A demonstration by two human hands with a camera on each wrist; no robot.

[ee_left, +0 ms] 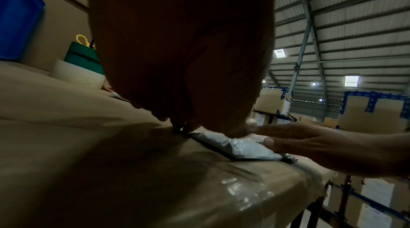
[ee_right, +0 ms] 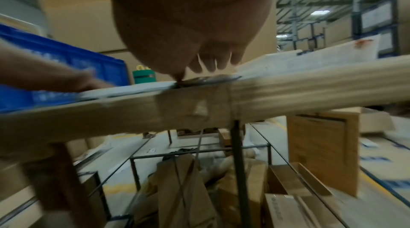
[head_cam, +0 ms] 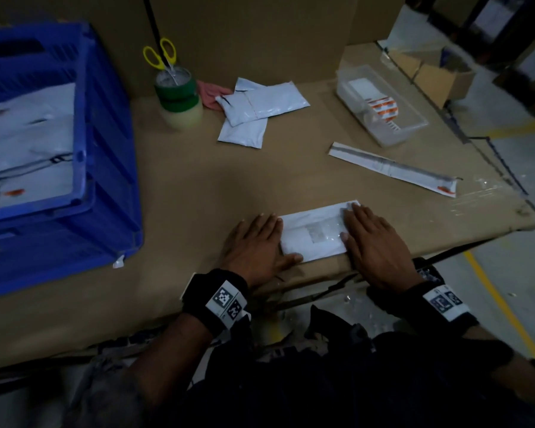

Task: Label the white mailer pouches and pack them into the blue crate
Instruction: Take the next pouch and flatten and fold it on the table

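Note:
A white mailer pouch [head_cam: 314, 231] lies flat near the front edge of the cardboard-covered table [head_cam: 183, 186], a label patch on its middle. My left hand [head_cam: 257, 242] lies flat with straight fingers on the pouch's left end, its thumb along the near edge. My right hand [head_cam: 371, 239] presses flat on the right end. From the left wrist the pouch [ee_left: 235, 146] shows under both palms. The blue crate [head_cam: 99, 156] stands at the left with labelled white pouches [head_cam: 28, 143] inside. Three more white pouches [head_cam: 257, 109] lie piled at the back centre.
Yellow-handled scissors [head_cam: 161, 54] stand in a cup inside stacked tape rolls [head_cam: 178, 97]. A clear tray [head_cam: 380, 103] with label sheets sits at back right. A long white backing strip [head_cam: 393, 169] lies right of centre. The table's front edge runs just below the hands.

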